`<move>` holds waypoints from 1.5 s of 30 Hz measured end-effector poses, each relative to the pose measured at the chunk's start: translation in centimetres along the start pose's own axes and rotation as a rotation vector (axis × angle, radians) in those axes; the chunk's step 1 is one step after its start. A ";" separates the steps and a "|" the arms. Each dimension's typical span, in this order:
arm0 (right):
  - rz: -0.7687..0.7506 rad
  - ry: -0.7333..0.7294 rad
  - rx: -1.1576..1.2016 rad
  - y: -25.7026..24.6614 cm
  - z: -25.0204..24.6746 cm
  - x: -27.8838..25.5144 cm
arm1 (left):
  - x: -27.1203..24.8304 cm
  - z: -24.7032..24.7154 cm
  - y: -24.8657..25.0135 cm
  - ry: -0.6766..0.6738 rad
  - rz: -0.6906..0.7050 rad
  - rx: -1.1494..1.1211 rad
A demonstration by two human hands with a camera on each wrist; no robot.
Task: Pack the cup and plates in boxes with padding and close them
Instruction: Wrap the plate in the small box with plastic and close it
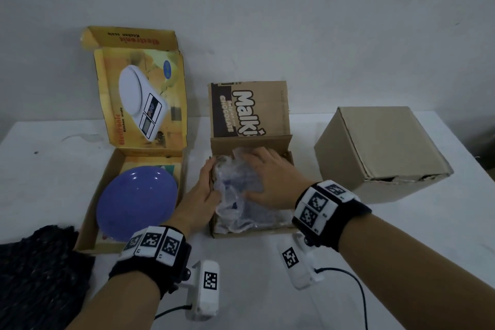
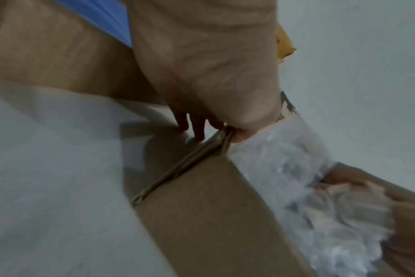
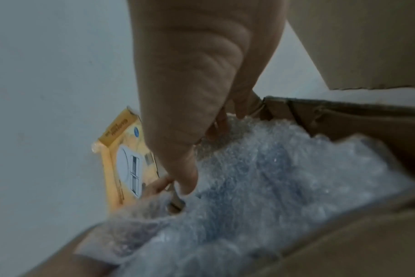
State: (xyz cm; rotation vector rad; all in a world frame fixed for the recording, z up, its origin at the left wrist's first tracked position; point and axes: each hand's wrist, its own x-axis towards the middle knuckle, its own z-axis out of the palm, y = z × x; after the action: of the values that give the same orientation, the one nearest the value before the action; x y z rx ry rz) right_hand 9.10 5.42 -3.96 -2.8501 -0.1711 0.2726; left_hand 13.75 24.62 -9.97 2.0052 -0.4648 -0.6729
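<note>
Three boxes sit on the white table (image 1: 267, 289) in the head view. The yellow box (image 1: 139, 104), lid up, is toward the left edge w/ a blue plate (image 1: 136, 195) lying in it. The mid box (image 1: 251, 139), flap up, is stuffed w/ bubble wrap (image 1: 241, 203); something bluish shows through the wrap, can't tell what. The plain box (image 1: 380, 153) is shut, near the right edge. A dark cloth (image 1: 40, 276) lies at the near left corner. Left hand (image 1: 199, 193) is at the mid box's left wall, fingers against the wrap. Right hand (image 1: 265, 179) lies flat on the wrap, fingers spread.

Left wrist view: left hand (image 2: 206, 65) hooks over the mid box (image 2: 213, 215) rim, thumb on the wrap (image 2: 296, 178) side, fingers curled down outside the wall, so it pinches the wall. Blue plate (image 2: 107, 15) shows at top.

Right wrist view: right hand (image 3: 201, 75) presses down, fingers straight into the wrap (image 3: 261, 187). Yellow box (image 3: 126, 165) is behind; plain box (image 3: 367, 46) at top right.
</note>
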 end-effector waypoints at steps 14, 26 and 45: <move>0.026 -0.101 -0.220 -1.5 2.2 2.0 | 0.2 0.4 -0.8 0.069 -0.038 -0.167; 0.169 -0.250 -0.037 -2.6 4.8 1.8 | 0.2 0.6 -1.1 0.144 -0.031 -0.228; 0.335 0.047 0.084 -3.6 5.3 2.6 | 0.2 0.8 -2.0 0.118 0.041 -0.225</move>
State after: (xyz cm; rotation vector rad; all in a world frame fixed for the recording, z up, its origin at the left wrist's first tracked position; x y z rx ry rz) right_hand 10.22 10.56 -8.42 -2.7860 0.3220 0.2708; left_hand 13.49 24.99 -12.10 1.8067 -0.3427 -0.5525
